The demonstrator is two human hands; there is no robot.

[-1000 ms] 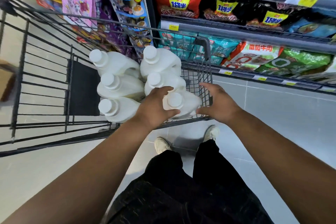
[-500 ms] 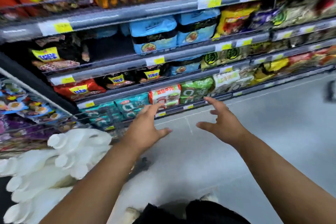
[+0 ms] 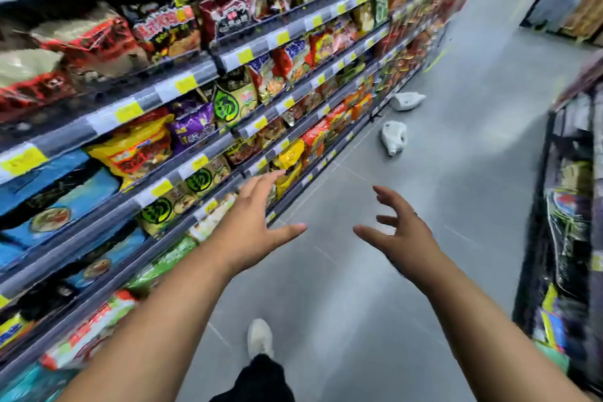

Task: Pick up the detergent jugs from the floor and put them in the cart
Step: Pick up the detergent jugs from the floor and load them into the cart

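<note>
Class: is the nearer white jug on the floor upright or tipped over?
Tipped over: the nearer jug lies flat on its side.

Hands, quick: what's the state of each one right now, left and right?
Left hand: open, fingers spread, holding nothing.
Right hand: open, fingers loosely bent, holding nothing.

One head-worn wide-angle view; faces forward and down along the floor (image 3: 368,297); shelves (image 3: 195,73) close at left.
</note>
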